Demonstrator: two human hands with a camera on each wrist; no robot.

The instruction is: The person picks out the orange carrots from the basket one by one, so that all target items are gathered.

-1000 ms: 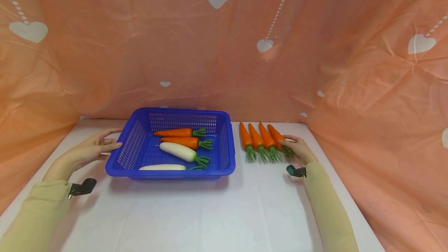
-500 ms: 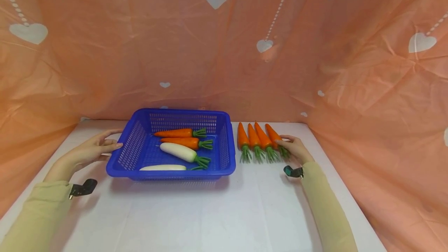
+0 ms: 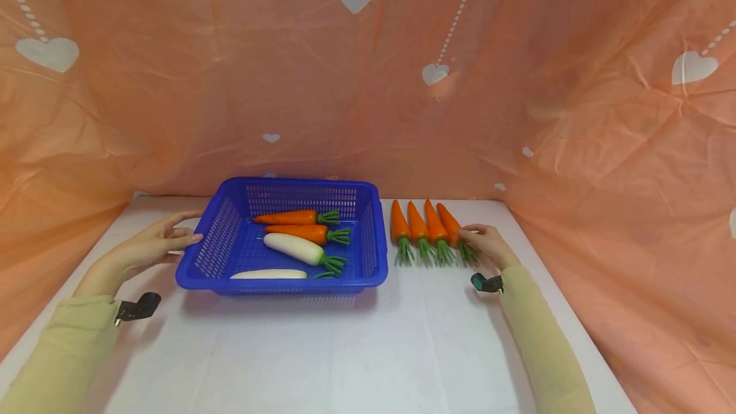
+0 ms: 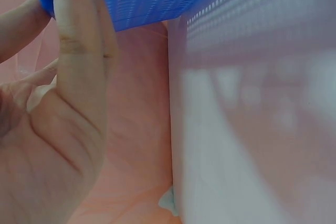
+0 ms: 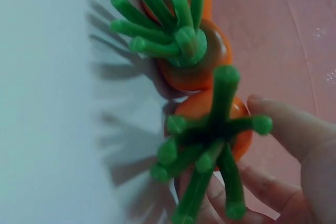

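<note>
Behind the whole scene hangs an orange plastic sheet (image 3: 230,94) printed with white hearts, draped around the back and both sides of a white table (image 3: 356,350). On the table's left half stands a blue slotted basket (image 3: 374,235), rectangular and shallow. Inside it lie two carrots (image 3: 284,217) side by side toward the far wall, green tops pointing right, then a white radish (image 3: 293,248) set at a slant just nearer, and a second white radish (image 3: 267,274) along the near wall, partly hidden by the rim.

Right of the basket, just beside it, four carrots (image 3: 427,230) lie in a close row on the table, tips away from the person and green tops toward them.

At the basket's left edge rests the left hand (image 3: 151,246), fingers straight and relaxed, fingertips touching the outer wall and rim; the left wrist view shows the thumb laid against the blue slotted wall, with nothing gripped. Over on the other side, the right hand (image 3: 487,245) is at the rightmost carrot (image 3: 450,225) of the row, its fingers (image 5: 286,127) curled against that carrot's side near the green top, as the right wrist view shows. Both forearms wear pale yellow sleeves (image 3: 535,344), each with a small dark wrist camera mount (image 3: 486,283).
</note>
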